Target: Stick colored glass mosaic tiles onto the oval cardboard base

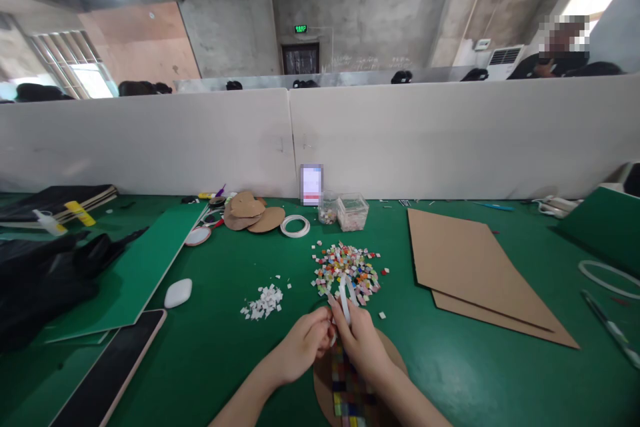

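My left hand (306, 345) is closed, its fingertips pinched close to my right hand; what they hold is too small to make out. Closed round a looped white strip (345, 300) is my right hand (361, 340). Both hands are above a round brown board (396, 355), which bears rows of coloured square tiles (353, 403). My forearms and hands hide part of the board. Just beyond my hands lies a heap of mixed coloured tiles (345, 263). A smaller pile of white pieces (265, 302) is to the left.
Behind the heap stand a clear box (353, 212), a jar (328, 208) and a phone (311, 185). Cardboard sheets (465, 257) lie right. Brown discs (267, 219), a white ring (295, 226), a white case (179, 293) and a dark tray-like object (113, 370) are left. A person (550, 67) is beyond the partition.
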A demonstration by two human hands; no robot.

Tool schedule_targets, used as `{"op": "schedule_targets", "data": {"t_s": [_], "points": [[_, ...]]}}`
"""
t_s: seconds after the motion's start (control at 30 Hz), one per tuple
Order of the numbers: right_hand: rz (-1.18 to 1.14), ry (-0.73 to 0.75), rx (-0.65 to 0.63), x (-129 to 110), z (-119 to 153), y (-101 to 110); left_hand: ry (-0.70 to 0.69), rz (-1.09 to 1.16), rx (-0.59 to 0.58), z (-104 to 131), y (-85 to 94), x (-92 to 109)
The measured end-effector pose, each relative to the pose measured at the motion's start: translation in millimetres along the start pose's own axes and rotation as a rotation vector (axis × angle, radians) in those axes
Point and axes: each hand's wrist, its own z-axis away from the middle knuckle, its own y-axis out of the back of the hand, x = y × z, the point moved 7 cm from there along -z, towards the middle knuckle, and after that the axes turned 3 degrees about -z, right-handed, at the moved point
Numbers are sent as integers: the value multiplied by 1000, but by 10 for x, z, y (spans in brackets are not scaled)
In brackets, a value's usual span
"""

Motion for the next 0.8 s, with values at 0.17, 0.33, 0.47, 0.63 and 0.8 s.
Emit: {"op": "schedule_targets", "data": {"t_s": [0.17, 0.33, 0.47, 0.63, 0.8], "points": [[-19, -2, 5, 14, 2, 4, 21, -18, 13, 0, 20, 3], [-50, -25, -12, 9, 5, -9, 22, -61, 37, -7, 28, 17], [-34, -19, -12, -4, 7, -11, 36, -25, 28, -12, -2, -2], [1, 10, 12, -23, 5, -1, 22, -19, 49, -3, 17, 9], [-29, 15, 2, -28, 3, -10, 30, 35, 14, -2, 8, 13]]}}
